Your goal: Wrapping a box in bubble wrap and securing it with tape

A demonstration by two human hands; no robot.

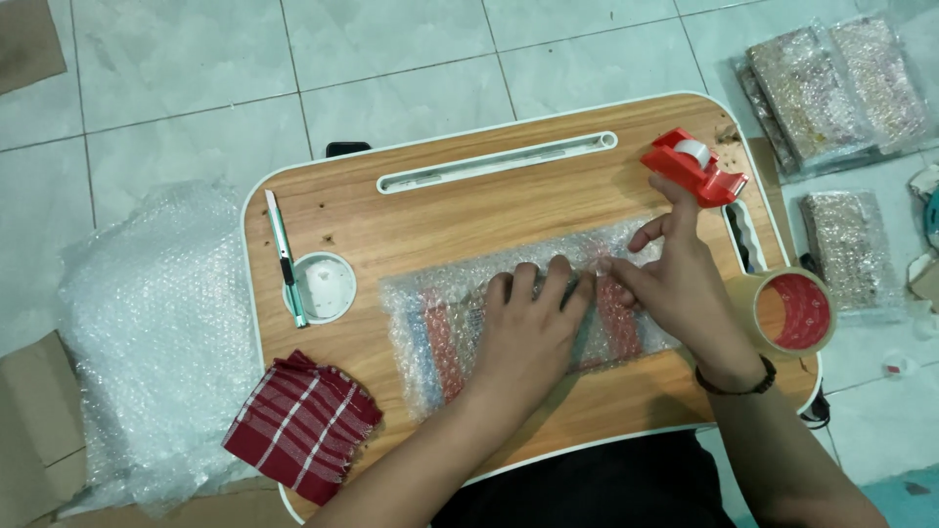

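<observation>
1. Head view: left hand (533, 318) flat, fingers together, pressing the bubble-wrapped parcel (460, 328) at mid-frame on the worktop (440, 210) to pin the wrap.
2. Right hand (675, 284) spread, fingertips smoothing the seam; tape dispenser (696, 166) just above, within reach.

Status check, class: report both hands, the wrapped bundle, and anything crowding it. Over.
Left hand flat on bubble-wrapped bundle. Right hand pressing its right end. Red tape dispenser just beyond fingertips; tape roll by wrist.

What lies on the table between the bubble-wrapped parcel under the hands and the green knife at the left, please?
In the head view, a round white cup recess sits between the knife and the parcel; otherwise bare wooden table.
</observation>
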